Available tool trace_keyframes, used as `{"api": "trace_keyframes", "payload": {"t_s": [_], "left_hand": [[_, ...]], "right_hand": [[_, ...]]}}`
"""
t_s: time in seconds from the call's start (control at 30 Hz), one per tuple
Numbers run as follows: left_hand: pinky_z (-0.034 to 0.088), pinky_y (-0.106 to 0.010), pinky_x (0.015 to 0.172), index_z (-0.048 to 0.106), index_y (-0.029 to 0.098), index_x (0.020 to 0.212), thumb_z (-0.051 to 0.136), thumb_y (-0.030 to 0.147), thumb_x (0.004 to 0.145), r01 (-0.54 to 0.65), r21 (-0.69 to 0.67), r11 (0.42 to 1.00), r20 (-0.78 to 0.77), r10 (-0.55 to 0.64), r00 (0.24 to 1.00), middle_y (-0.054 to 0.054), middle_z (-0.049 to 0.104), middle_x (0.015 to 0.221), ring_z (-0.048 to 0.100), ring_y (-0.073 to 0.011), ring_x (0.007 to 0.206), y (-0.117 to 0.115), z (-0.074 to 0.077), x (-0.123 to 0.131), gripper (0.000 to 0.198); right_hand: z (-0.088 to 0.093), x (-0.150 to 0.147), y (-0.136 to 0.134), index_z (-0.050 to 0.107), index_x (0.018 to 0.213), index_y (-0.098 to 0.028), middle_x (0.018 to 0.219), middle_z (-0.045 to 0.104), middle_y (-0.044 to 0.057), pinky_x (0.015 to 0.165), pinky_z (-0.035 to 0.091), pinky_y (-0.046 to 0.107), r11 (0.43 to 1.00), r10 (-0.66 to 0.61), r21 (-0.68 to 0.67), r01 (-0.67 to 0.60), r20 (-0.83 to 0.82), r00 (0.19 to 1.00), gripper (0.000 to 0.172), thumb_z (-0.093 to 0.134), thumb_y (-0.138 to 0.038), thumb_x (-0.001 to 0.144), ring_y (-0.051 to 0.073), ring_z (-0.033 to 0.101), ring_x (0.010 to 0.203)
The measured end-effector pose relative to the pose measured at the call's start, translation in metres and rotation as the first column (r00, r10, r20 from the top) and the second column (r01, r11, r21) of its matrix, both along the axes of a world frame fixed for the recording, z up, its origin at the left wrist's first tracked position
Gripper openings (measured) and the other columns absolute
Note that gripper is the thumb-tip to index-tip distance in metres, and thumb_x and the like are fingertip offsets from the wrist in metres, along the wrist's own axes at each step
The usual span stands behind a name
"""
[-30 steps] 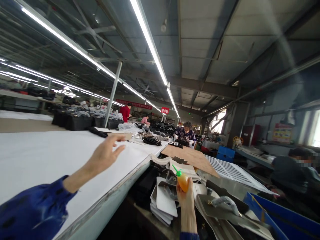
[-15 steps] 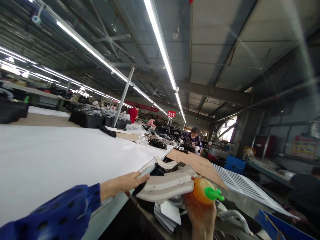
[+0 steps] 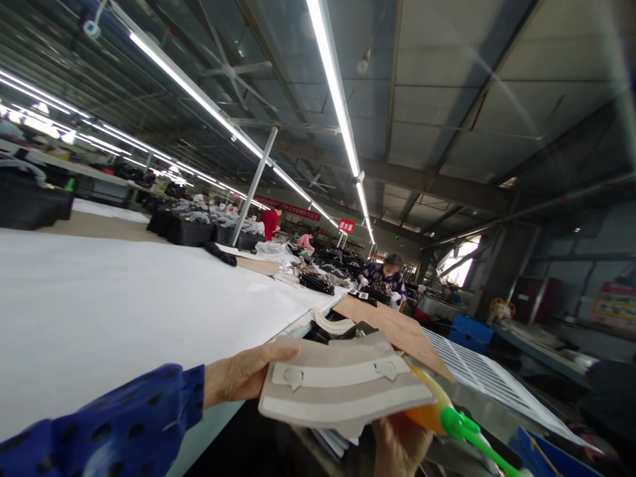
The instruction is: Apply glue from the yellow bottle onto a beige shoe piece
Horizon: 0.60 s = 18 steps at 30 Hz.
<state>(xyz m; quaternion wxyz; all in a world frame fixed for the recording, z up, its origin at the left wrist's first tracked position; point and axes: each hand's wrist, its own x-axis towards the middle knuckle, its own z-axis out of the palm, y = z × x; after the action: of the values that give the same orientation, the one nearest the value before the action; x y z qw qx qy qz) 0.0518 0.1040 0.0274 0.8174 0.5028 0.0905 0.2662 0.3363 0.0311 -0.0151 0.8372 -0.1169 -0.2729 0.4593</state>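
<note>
My left hand (image 3: 246, 374) is closed on the left end of a curved beige panel (image 3: 342, 391), thumb on top and the other fingers hidden beneath. The panel carries a paler curved strip with small torn-looking flaps near its two ends. In my right hand (image 3: 402, 440), partly hidden under the panel's right end, is an orange squeeze bottle (image 3: 431, 391) with a green nozzle (image 3: 462, 424) pointing down to the right. Behind the panel lie another pale curved piece (image 3: 332, 323) and dark bag parts. White flat pieces (image 3: 332, 442) show below it.
A white-covered table (image 3: 149, 291) spreads to my left. Ahead are a brown board (image 3: 390, 324) and black bundles (image 3: 317, 283); a person (image 3: 385, 278) works beyond them. A striped white sheet (image 3: 489, 377) and a blue crate (image 3: 546, 454) are at right.
My left hand has closed on the panel, which is now raised and turned more toward me. My right hand with the bottle has shifted lower, partly behind the panel; the nozzle has swung down to the right.
</note>
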Motion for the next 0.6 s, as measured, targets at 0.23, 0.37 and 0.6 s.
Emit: {"api": "trace_keyframes", "payload": {"t_s": [0.23,0.37,0.6], "left_hand": [[0.060,-0.034,0.070,0.059,0.010,0.131,0.049,0.049,0.091,0.294,0.014,0.956,0.021,-0.294,0.955,-0.018,0.063,0.134,0.071,-0.0318,0.102,-0.016,-0.003,0.002,0.057],[0.062,-0.033,0.067,0.063,0.010,0.125,0.044,0.048,0.094,0.236,-0.042,0.971,0.020,-0.235,0.972,-0.018,0.064,0.132,0.074,-0.0317,0.097,-0.016,-0.004,0.007,0.053],[0.061,-0.029,0.053,0.059,0.007,0.125,0.061,0.020,0.082,0.054,-0.104,0.993,-0.016,-0.056,0.998,-0.016,0.077,0.092,0.075,-0.0280,0.083,-0.014,-0.015,0.015,0.045]], "right_hand": [[0.006,-0.003,0.009,0.072,0.086,-0.029,0.094,0.070,0.004,0.065,0.057,0.034,0.991,-0.121,-0.063,0.118,-0.041,0.992,0.027,0.076,-0.046,0.065,0.025,0.067,0.097],[-0.004,0.003,0.014,0.072,0.088,-0.028,0.091,0.069,0.003,0.070,0.056,0.030,0.987,-0.133,-0.099,0.130,-0.021,0.991,0.028,0.072,-0.048,0.069,0.020,0.067,0.092],[-0.018,0.013,0.008,0.069,0.092,-0.028,0.099,0.068,0.006,0.068,0.056,0.036,0.973,-0.118,-0.200,0.119,0.017,0.993,0.039,0.075,-0.055,0.065,0.023,0.068,0.090]]}}
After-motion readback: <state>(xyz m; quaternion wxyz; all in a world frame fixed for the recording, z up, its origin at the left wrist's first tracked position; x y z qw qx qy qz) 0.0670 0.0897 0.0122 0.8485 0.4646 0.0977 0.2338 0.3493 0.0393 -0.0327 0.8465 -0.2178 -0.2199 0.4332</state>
